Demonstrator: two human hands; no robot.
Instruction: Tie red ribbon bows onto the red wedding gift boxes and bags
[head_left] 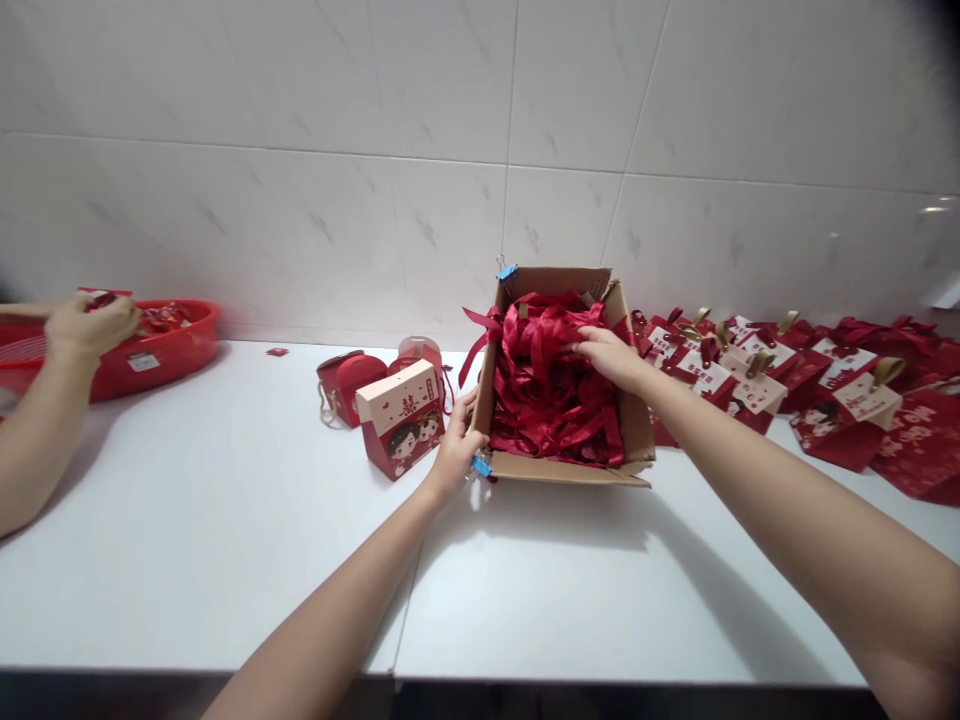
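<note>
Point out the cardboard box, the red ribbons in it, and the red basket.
cardboard box (637,425): head view, right wall.
red ribbons (547,390): head view, middle of the pile.
red basket (161,355): head view, front wall.

Glossy satin ribbons (551,385) fill a matt cardboard box (570,470).

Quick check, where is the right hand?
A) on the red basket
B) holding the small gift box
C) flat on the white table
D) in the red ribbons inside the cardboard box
D: the right hand reaches into the cardboard box and rests on the red ribbons, while the left hand steadies the box's near left corner.
</note>
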